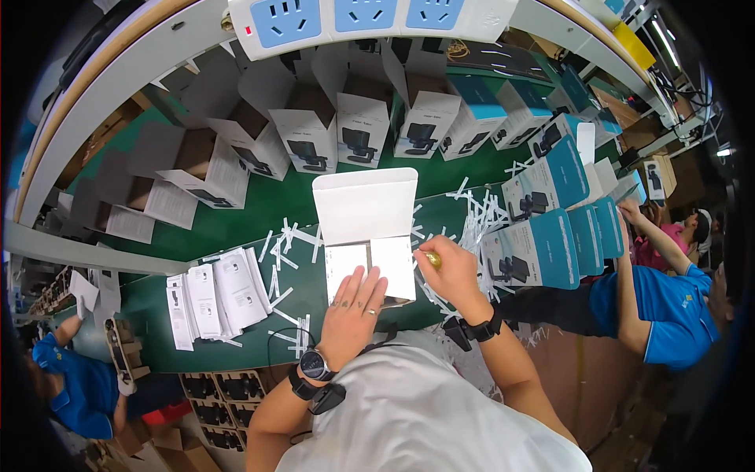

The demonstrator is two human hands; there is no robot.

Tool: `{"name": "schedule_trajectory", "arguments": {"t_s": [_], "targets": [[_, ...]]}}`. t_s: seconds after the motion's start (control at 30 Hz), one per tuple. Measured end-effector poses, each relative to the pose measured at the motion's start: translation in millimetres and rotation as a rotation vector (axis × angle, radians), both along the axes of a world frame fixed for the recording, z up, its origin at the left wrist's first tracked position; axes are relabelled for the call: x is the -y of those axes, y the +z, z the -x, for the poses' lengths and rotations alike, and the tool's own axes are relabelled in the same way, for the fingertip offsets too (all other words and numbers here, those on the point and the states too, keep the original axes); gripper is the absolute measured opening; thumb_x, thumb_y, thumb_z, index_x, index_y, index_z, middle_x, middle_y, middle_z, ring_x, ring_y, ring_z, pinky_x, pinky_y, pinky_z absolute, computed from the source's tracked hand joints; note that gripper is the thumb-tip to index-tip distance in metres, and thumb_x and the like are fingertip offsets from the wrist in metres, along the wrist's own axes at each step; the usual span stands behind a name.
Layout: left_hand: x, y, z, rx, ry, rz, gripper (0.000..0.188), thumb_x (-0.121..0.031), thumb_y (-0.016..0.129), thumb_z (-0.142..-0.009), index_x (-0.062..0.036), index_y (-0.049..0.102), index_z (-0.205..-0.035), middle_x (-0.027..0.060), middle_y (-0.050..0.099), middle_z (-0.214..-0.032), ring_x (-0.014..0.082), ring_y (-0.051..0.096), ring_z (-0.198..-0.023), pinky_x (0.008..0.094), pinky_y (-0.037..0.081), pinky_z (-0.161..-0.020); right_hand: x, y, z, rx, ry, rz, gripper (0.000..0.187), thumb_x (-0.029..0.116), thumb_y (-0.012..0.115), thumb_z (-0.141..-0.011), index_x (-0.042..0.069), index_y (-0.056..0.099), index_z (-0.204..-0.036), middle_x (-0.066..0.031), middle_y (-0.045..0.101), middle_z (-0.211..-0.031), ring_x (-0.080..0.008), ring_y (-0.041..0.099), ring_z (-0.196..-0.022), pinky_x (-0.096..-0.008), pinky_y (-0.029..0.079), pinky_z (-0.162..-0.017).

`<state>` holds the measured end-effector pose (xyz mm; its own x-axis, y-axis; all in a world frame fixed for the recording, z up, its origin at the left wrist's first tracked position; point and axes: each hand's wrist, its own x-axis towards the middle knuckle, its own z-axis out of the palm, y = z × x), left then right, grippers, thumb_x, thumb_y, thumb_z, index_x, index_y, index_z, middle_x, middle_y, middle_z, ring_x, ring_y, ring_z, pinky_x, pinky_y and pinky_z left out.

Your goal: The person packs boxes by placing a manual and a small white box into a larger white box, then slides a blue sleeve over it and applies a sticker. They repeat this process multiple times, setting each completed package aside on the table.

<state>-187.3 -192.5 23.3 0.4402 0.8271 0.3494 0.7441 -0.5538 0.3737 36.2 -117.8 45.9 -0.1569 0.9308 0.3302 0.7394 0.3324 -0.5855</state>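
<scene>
In front of me an open white box [366, 206] stands on the green table with its lid flap raised. My left hand [351, 315] lies flat on the near part of the box, fingers stretched out over the white inner flaps [391, 266]. Beside the box's right edge, my right hand [456, 275] is closed around a small, shiny gold-coloured thing [432, 258]; most of it is hidden by the fingers. Loose white paper strips [481, 224] are scattered around the box, many heaped on the right.
Several open printed boxes [362, 138] line the back. Closed blue-and-white boxes [535, 248] stand at right; folded leaflets [216, 295] lie left. A white power strip [370, 35] hangs overhead. People in blue shirts [668, 307] are at both sides, one handling boxes at right.
</scene>
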Motion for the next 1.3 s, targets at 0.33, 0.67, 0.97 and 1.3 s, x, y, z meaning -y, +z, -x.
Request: {"name": "schedule_trajectory", "arguments": {"t_s": [0.33,0.67,0.97,1.3], "targets": [[8,-6,-1,-0.197,-0.015,-0.015,0.049,-0.011,0.053,-0.088,0.0055,0.056,-0.134,0.0254,0.049,-0.145,0.0439,0.042,-0.14,0.0503,0.034,-0.118,0,17,66,-0.105,0.122,-0.073,0.016,0.02,0.078,-0.083,0.01,0.067,-0.085,-0.0062,0.065,-0.095,-0.0284,0.066,-0.068,-0.0361,0.053,-0.058],[11,-16,7,-0.073,-0.058,0.069,0.042,-0.01,0.058,-0.084,0.0029,0.064,-0.123,0.0198,0.06,-0.125,0.0379,0.056,-0.123,0.0487,0.041,-0.112,-21,-2,128,0.166,0.326,0.049,0.025,0.031,0.08,-0.081,0.012,0.063,-0.084,-0.0037,0.061,-0.093,-0.0263,0.065,-0.066,-0.0375,0.052,-0.056],[2,-2,21,-0.154,-0.07,-0.034,0.057,-0.016,0.061,-0.089,-0.0025,0.051,-0.143,0.0161,0.048,-0.151,0.0376,0.045,-0.139,0.0447,0.039,-0.115,-116,25,-6,-1.283,0.057,0.571,0.05,0.051,0.034,-0.108,0.008,0.059,-0.103,-0.0057,0.061,-0.09,-0.0128,0.052,-0.062,-0.0243,0.037,-0.049],[1,-9,37,0.741,-0.009,0.366,0.042,-0.025,0.078,-0.081,-0.0078,0.068,-0.118,0.0148,0.069,-0.115,0.0381,0.064,-0.103,0.0464,0.05,-0.089,-9,49,66,0.085,0.611,0.14,0.017,0.024,0.075,-0.087,0.011,0.065,-0.088,-0.0046,0.064,-0.077,-0.0278,0.064,-0.069,-0.0362,0.049,-0.056]]}}
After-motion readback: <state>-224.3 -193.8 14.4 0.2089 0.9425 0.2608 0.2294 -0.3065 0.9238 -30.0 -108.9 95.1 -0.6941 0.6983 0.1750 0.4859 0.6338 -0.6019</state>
